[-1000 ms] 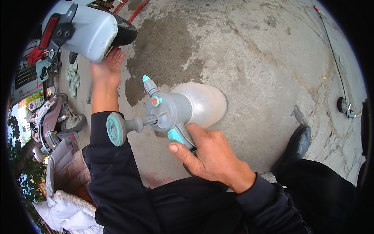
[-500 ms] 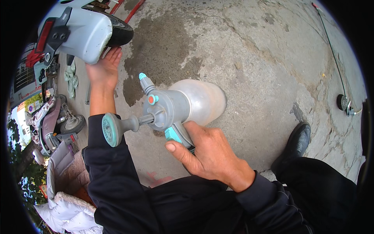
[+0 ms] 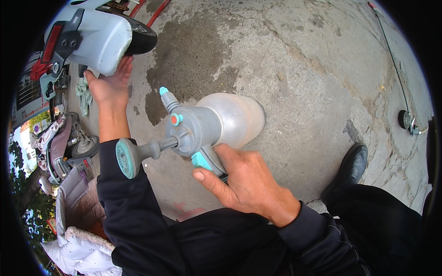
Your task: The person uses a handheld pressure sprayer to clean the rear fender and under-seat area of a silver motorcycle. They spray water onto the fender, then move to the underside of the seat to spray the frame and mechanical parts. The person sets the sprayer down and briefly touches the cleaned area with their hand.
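Observation:
My right hand (image 3: 251,181) is wrapped round the handle of a pump spray bottle (image 3: 237,120), its thumb reaching past the turquoise trigger. The bottle has a translucent, cloudy white tank and a grey head, with a round turquoise-topped pump knob and a turquoise-tipped nozzle. It leans with its nozzle toward the upper left. At the upper left, my left hand (image 3: 110,86) is palm up with fingers spread, under the white rear fender (image 3: 99,41) of a vehicle. Its fingertips reach behind the fender's lower edge; whether they touch it I cannot tell.
Beside the fender is a black tyre (image 3: 143,39). A wet patch (image 3: 184,60) darkens the concrete. A parked scooter (image 3: 64,142) and a quilted cover (image 3: 83,216) are on the left. At far right lie a thin rod (image 3: 393,57) and a round brush (image 3: 404,119).
My left hand has shifted slightly left and down, and its thumb now shows out to the side. The spray bottle has moved a little left in my right hand.

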### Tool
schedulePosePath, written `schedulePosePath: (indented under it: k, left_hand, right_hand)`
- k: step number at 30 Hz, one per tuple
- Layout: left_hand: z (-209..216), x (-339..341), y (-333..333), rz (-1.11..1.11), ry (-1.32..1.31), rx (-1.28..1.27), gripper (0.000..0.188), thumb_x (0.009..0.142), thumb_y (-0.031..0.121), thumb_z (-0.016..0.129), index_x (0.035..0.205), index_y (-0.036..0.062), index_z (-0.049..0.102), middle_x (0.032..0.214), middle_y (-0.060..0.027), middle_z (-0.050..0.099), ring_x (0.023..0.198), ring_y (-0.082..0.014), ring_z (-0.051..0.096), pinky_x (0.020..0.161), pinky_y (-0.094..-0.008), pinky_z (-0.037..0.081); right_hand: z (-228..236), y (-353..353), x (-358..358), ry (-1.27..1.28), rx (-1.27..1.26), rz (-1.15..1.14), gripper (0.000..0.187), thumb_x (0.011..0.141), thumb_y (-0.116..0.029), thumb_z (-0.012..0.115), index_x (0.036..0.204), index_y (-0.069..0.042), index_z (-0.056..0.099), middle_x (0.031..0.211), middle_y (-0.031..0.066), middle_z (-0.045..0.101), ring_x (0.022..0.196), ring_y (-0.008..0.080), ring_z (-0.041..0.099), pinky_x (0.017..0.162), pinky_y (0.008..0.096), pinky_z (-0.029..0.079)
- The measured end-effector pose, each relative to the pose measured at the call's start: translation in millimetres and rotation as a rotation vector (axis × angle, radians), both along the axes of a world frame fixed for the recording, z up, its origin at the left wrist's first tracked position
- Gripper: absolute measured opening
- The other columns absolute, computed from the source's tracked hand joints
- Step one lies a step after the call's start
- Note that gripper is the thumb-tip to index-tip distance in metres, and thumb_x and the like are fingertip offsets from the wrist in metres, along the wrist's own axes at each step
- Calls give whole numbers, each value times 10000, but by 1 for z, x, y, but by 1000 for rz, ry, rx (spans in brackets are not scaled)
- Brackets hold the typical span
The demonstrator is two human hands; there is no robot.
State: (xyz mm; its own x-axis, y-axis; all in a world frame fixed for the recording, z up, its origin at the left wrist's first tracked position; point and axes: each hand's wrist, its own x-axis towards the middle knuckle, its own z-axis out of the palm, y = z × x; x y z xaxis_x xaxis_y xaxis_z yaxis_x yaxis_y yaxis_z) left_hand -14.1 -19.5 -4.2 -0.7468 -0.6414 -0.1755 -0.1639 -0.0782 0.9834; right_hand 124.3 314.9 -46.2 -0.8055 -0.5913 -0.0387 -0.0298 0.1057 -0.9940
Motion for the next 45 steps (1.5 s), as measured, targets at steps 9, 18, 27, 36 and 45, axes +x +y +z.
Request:
schedulePosePath:
  k: [9, 18, 27, 36, 45]
  left_hand:
    - [-2, -3, -1, 58, -7, -42, 793, 1073, 625, 191, 1493, 4, 450, 1338, -312, 615, 1228, -457, 622, 1056, -486, 485]
    - [-32, -12, 5, 60, 13, 114, 767, 1030, 521, 420, 1441, -127, 407, 1507, -365, 449, 1440, -483, 430, 1237, -555, 334]
    - [-35, -10, 3, 15, 39, 122, 831, 1022, 542, 441, 1482, -142, 333, 1521, -374, 422, 1449, -504, 417, 1250, -577, 313]
    - [-34, -11, 3, 40, 38, 117, 789, 1006, 549, 460, 1405, -130, 424, 1449, -372, 500, 1392, -498, 484, 1232, -567, 345]
    - [-14, -7, 10, 21, 11, 35, 719, 1039, 523, 372, 1383, -96, 493, 1372, -361, 579, 1292, -478, 591, 1148, -528, 460]
  right_hand:
    - [-1, 0, 2, -42, -45, 5, 526, 1014, -458, 661, 911, 54, 598, 564, 183, 585, 492, 340, 653, 481, 420, 511]
    - [0, 4, 0, -34, -53, -13, 525, 1012, -457, 664, 920, 57, 603, 567, 184, 585, 497, 346, 655, 484, 423, 511]
    - [2, 7, -1, -13, -44, -36, 531, 1009, -463, 662, 920, 57, 602, 568, 194, 586, 504, 364, 656, 494, 434, 515]
    - [1, 5, 0, -13, -57, -43, 515, 1013, -446, 655, 909, 56, 602, 567, 198, 592, 502, 367, 659, 494, 441, 518]
    - [2, 2, 1, -52, -33, -16, 505, 998, -434, 681, 917, 58, 598, 585, 215, 587, 510, 384, 643, 501, 451, 499]
